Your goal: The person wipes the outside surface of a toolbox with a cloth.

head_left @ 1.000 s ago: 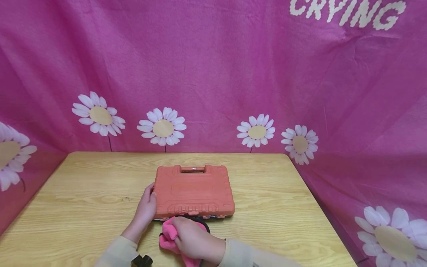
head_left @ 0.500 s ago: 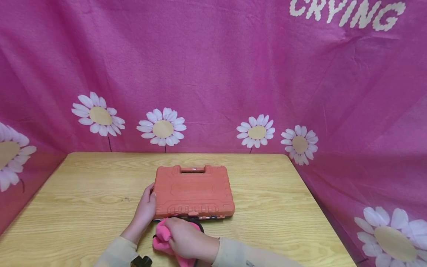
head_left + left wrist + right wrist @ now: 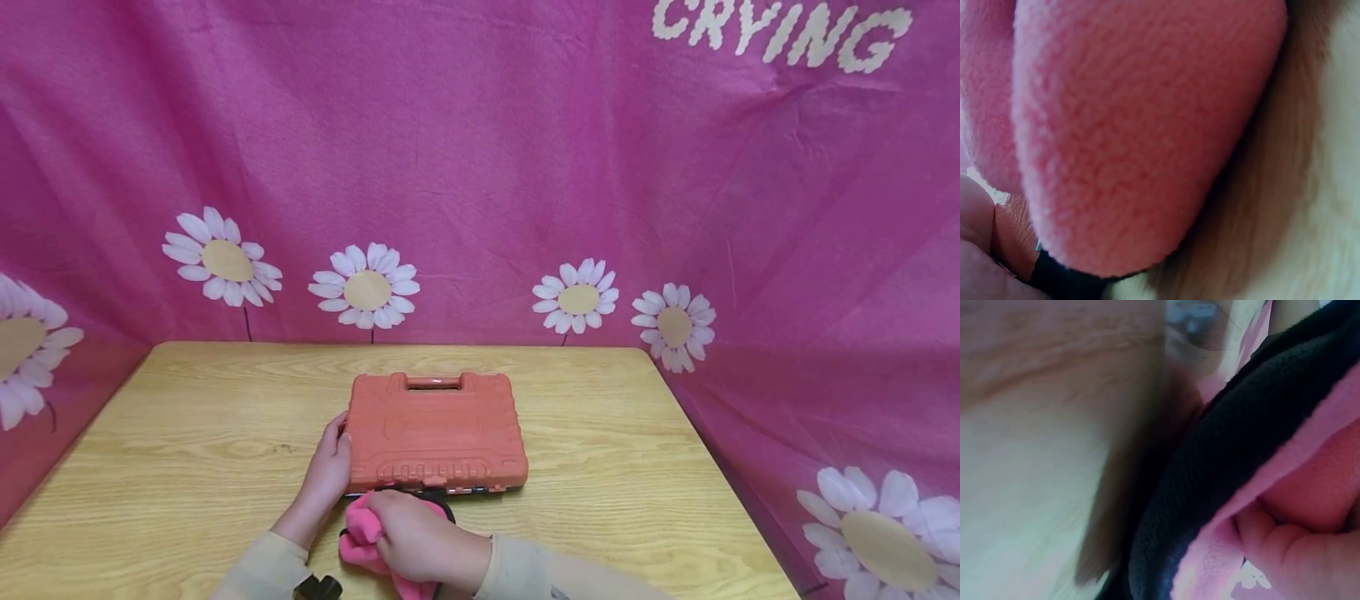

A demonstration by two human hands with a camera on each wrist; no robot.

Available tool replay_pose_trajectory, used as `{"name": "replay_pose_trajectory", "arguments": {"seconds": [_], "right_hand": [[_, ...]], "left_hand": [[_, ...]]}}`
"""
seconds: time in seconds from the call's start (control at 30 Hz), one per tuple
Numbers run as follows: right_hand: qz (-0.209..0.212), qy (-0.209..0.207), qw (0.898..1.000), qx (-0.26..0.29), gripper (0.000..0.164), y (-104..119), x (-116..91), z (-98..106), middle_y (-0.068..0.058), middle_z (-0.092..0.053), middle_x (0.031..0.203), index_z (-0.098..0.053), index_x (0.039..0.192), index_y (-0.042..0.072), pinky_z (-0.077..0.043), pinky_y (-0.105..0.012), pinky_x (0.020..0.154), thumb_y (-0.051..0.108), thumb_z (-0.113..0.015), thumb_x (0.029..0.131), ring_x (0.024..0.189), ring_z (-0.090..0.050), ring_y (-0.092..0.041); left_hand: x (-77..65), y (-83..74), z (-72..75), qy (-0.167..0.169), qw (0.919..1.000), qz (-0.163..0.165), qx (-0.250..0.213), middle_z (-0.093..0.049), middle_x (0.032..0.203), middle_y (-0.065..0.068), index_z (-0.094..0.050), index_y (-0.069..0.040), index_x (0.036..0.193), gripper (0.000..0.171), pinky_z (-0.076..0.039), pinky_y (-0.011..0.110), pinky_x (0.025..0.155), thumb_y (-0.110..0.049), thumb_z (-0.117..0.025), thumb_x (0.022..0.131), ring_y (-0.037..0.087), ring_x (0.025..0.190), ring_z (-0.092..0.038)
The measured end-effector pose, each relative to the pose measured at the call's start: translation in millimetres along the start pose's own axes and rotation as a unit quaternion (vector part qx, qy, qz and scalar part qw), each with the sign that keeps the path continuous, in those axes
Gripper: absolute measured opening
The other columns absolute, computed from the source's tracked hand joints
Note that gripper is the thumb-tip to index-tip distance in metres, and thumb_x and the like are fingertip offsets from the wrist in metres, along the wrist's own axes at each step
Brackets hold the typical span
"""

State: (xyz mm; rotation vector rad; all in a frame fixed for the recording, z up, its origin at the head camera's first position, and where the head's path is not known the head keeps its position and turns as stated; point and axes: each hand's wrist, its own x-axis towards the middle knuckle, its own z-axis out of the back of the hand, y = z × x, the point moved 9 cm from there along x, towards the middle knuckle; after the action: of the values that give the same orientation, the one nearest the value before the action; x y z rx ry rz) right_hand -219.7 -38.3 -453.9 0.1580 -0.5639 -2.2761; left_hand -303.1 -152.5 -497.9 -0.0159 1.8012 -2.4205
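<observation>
An orange-red plastic carrying case (image 3: 438, 429), closed, is in the middle of the table in the head view, its handle on the far side. Against its left side my left hand (image 3: 327, 462) grips the edge, with part of the fingers hidden behind the case. My right hand (image 3: 423, 537) holds a bunched pink fleecy cloth (image 3: 365, 527) with black edging, right at the case's near edge. Pink pile of the cloth (image 3: 1141, 137) fills much of the left wrist view. The right wrist view shows its black border (image 3: 1235, 431) and curled fingers (image 3: 1291, 550) pressed into the folds.
The light wood-grain table (image 3: 615, 467) extends around the case on every side. A pink curtain (image 3: 480, 167) printed with daisies hangs along the table's back and sides. A small black object (image 3: 318, 587) sits at my left sleeve's cuff.
My right hand and the cloth have shifted a little to the left along the case's near edge. The left hand and the case have stayed in place.
</observation>
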Motion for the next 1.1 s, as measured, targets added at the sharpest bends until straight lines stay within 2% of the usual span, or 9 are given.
{"name": "replay_pose_trajectory", "arguments": {"seconds": [0.1,0.2,0.33,0.43,0.53,0.63,0.8,0.93,1.1], "right_hand": [[-0.012,0.009,1.000,0.024,0.015,-2,-2,0,0.008,-0.070,0.119,-0.065,0.099,0.014,-0.048,-0.013,0.098,0.001,-0.061,0.093,0.111,-0.060,0.003],[-0.031,0.021,0.998,0.045,0.015,-4,-6,2,0.011,-0.069,0.113,-0.063,0.093,0.016,-0.049,-0.013,0.093,0.002,-0.061,0.095,0.104,-0.059,0.005],[-0.050,0.029,0.996,0.063,0.018,-7,-15,10,0.014,-0.065,0.101,-0.064,0.095,0.018,-0.048,-0.014,0.085,0.001,-0.062,0.094,0.094,-0.056,0.004],[-0.035,0.021,0.997,0.060,0.018,-6,-23,21,0.014,-0.062,0.095,-0.066,0.100,0.017,-0.048,-0.013,0.082,0.001,-0.063,0.093,0.089,-0.054,0.003],[-0.018,0.014,0.998,0.064,0.020,-3,-31,32,0.013,-0.058,0.088,-0.064,0.099,0.017,-0.047,-0.013,0.079,-0.001,-0.063,0.092,0.083,-0.052,0.001],[-0.020,0.013,0.996,0.084,0.020,-4,-39,44,0.013,-0.054,0.085,-0.063,0.097,0.018,-0.046,-0.013,0.076,-0.002,-0.062,0.092,0.081,-0.051,0.000],[-0.027,-0.010,0.993,0.115,0.013,-12,-53,69,0.013,-0.062,0.090,-0.068,0.103,0.016,-0.051,-0.016,0.081,0.006,-0.060,0.099,0.086,-0.057,0.002],[-0.028,-0.011,0.985,0.167,0.017,-21,-62,83,0.013,-0.064,0.090,-0.070,0.109,0.018,-0.051,-0.018,0.082,0.008,-0.058,0.102,0.085,-0.058,0.001],[-0.034,-0.018,0.980,0.196,0.019,-36,-68,97,0.010,-0.067,0.099,-0.070,0.117,0.020,-0.050,-0.022,0.089,0.014,-0.061,0.102,0.093,-0.058,-0.003]], "left_hand": [[0.0,0.2,-0.6,0.003,1.0000,0.002,0.001,-0.025,0.164,0.032,-0.020,0.002,0.161,0.052,-0.017,0.061,0.126,-0.013,-0.024,0.111,0.046,0.154,-0.021],[0.2,1.1,-1.2,0.006,1.0000,0.003,0.003,-0.024,0.164,0.032,-0.019,0.003,0.161,0.052,-0.016,0.061,0.126,-0.014,-0.023,0.112,0.046,0.155,-0.019],[0.7,1.7,-1.5,0.007,1.0000,0.001,0.006,-0.024,0.164,0.032,-0.019,0.003,0.161,0.053,-0.016,0.061,0.127,-0.014,-0.023,0.112,0.047,0.155,-0.018],[1.0,1.5,-1.4,0.004,1.0000,-0.002,0.003,-0.024,0.164,0.033,-0.019,0.004,0.161,0.053,-0.016,0.061,0.127,-0.013,-0.024,0.111,0.047,0.154,-0.019],[1.3,0.9,-1.1,0.000,1.0000,-0.005,-0.003,-0.024,0.163,0.034,-0.020,0.005,0.160,0.052,-0.015,0.061,0.127,-0.012,-0.024,0.111,0.048,0.154,-0.019],[1.6,0.9,-1.0,-0.001,1.0000,-0.006,-0.007,-0.024,0.163,0.034,-0.020,0.006,0.160,0.052,-0.015,0.060,0.127,-0.011,-0.024,0.110,0.048,0.154,-0.018],[1.6,1.4,-1.4,0.001,1.0000,-0.005,-0.003,-0.023,0.164,0.033,-0.019,0.006,0.160,0.052,-0.014,0.060,0.127,-0.012,-0.024,0.111,0.047,0.155,-0.017],[1.2,1.9,-1.5,0.003,1.0000,-0.002,0.003,-0.022,0.165,0.033,-0.019,0.005,0.160,0.053,-0.014,0.060,0.127,-0.013,-0.025,0.111,0.047,0.155,-0.016],[1.9,1.9,-0.8,0.002,1.0000,-0.007,0.003,-0.023,0.164,0.033,-0.019,0.006,0.160,0.052,-0.015,0.059,0.127,-0.012,-0.025,0.111,0.047,0.155,-0.017]]}}
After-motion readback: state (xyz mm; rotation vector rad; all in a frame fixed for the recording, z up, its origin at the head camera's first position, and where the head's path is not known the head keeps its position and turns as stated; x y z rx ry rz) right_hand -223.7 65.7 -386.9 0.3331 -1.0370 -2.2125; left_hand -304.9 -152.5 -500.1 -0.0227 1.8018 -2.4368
